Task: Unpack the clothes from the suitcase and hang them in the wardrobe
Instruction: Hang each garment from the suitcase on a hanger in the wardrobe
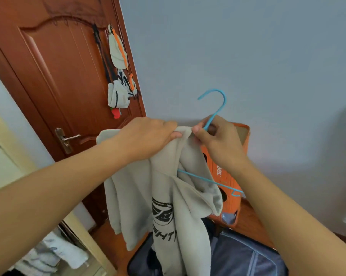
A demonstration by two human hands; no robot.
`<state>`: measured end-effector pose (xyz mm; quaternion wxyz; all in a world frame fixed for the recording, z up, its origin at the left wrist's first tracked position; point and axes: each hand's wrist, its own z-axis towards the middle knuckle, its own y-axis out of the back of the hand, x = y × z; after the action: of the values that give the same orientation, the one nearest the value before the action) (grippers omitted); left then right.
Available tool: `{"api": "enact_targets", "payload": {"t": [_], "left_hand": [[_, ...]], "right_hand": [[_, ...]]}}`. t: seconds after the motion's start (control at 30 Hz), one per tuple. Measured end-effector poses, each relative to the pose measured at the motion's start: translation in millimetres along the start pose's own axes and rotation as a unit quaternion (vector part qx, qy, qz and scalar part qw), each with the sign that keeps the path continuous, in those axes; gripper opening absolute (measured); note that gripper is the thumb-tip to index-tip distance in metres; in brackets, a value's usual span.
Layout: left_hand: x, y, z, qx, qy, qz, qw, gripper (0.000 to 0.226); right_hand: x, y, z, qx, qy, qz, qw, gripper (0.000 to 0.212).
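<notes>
A beige hooded sweatshirt with a black print hangs in front of me, over the open dark suitcase on the floor. My left hand grips the fabric at its top edge. My right hand pinches the neck of a blue wire hanger, whose hook points up. One hanger arm pokes out of the sweatshirt to the right. The wardrobe stands at the left edge, partly in view.
A brown wooden door with a metal handle is behind, with white-and-orange bags hung on it. An orange box leans on the grey wall. Folded pale clothes lie low in the wardrobe.
</notes>
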<state>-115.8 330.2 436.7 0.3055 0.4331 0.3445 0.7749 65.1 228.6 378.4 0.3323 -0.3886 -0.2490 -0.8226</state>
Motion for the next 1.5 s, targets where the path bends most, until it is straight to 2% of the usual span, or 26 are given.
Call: {"api": "enact_targets", "payload": {"t": [0.07, 0.1, 0.13, 0.17, 0.2, 0.23, 0.27, 0.3, 0.33, 0.37, 0.43, 0.53, 0.67, 0.73, 0.8, 0.87, 0.93, 1.07, 1.17, 1.3, 1.5], "left_hand": [[9.2, -5.2, 4.1, 0.018, 0.035, -0.016, 0.999, 0.042], [12.5, -6.9, 4.0, 0.02, 0.057, -0.032, 0.998, 0.04], [13.9, -6.4, 2.8, 0.013, 0.08, -0.053, 0.995, 0.038], [14.6, -5.5, 2.4, -0.002, 0.096, -0.07, 0.993, 0.036], [15.8, -5.0, 2.4, -0.018, 0.11, -0.087, 0.99, 0.036], [15.8, -3.9, 3.0, -0.036, 0.115, -0.104, 0.987, 0.037], [14.9, -2.6, 3.7, -0.041, 0.118, -0.116, 0.985, 0.038], [14.2, -0.8, 4.5, -0.045, 0.118, -0.124, 0.984, 0.039], [16.1, -0.6, 5.4, -0.049, 0.119, -0.119, 0.985, 0.039], [19.3, -0.4, 5.5, -0.051, 0.124, -0.11, 0.985, 0.04], [33.9, -5.4, 0.7, -0.042, 0.173, -0.101, 0.979, 0.039], [58.9, -24.0, -15.2, -0.016, 0.285, -0.147, 0.947, 0.041], [63.3, -48.7, -25.6, -0.053, 0.371, -0.246, 0.894, 0.044], [64.1, -51.2, -32.3, -0.064, 0.368, -0.252, 0.893, 0.045], [69.0, -47.7, -46.1, -0.062, 0.349, -0.244, 0.903, 0.046], [71.3, -44.4, -63.0, -0.069, 0.313, -0.252, 0.913, 0.044], [67.0, -44.0, -78.2, -0.083, 0.28, -0.268, 0.918, 0.042], [64.2, -53.0, -99.5, -0.139, 0.217, -0.271, 0.927, 0.044], [73.3, -56.1, -110.4, -0.183, 0.149, -0.192, 0.952, 0.049], [88.6, -51.3, -118.4, -0.22, 0.087, -0.109, 0.966, 0.059], [100.5, -46.4, -115.4, -0.215, 0.035, -0.071, 0.973, 0.057]], "right_hand": [[-5.5, 4.0, -11.1, -0.155, 0.049, -0.109, 0.981, 0.009], [-6.2, 1.3, -29.0, -0.199, 0.074, -0.117, 0.97, 0.009], [-10.8, -6.7, -49.1, -0.183, 0.088, -0.116, 0.972, 0.011], [-19.7, -17.7, -67.5, -0.115, 0.085, -0.124, 0.982, 0.014], [-33.4, -28.6, -81.1, -0.014, 0.064, -0.14, 0.988, 0.023], [-47.4, -34.5, -88.6, 0.075, 0.042, -0.152, 0.985, 0.041], [-59.2, -37.9, -91.2, 0.124, 0.016, -0.151, 0.981, 0.059], [-60.5, -34.1, -89.9, 0.151, -0.02, -0.123, 0.981, 0.067], [-61.3, -29.7, -86.7, 0.168, -0.055, -0.101, 0.979, 0.062], [-59.6, -23.9, -84.5, 0.189, -0.074, -0.086, 0.975, 0.047], [-53.7, -15.5, -82.0, 0.248, -0.072, -0.083, 0.963, 0.022], [-40.3, 8.0, -88.8, 0.318, -0.015, -0.107, 0.942, 0.023], [-39.9, 9.5, -101.3, 0.364, 0.006, -0.148, 0.92, 0.026], [-37.4, 12.0, -102.0, 0.373, 0.05, -0.191, 0.907, 0.03], [-43.4, 34.8, -91.4, 0.361, 0.092, -0.265, 0.89, 0.042], [-51.6, 67.3, -71.8, 0.305, 0.101, -0.325, 0.889, 0.054], [-54.3, 89.2, -56.4, 0.247, 0.123, -0.337, 0.9, 0.052], [-48.8, 95.0, -52.6, 0.214, 0.144, -0.313, 0.914, 0.034], [-43.5, 97.3, -56.0, 0.223, 0.152, -0.309, 0.912, 0.026], [-31.4, 94.6, -58.5, 0.271, 0.114, -0.276, 0.915, 0.041], [-19.1, 96.6, -48.5, 0.305, 0.175, -0.357, 0.865, 0.043]]}}
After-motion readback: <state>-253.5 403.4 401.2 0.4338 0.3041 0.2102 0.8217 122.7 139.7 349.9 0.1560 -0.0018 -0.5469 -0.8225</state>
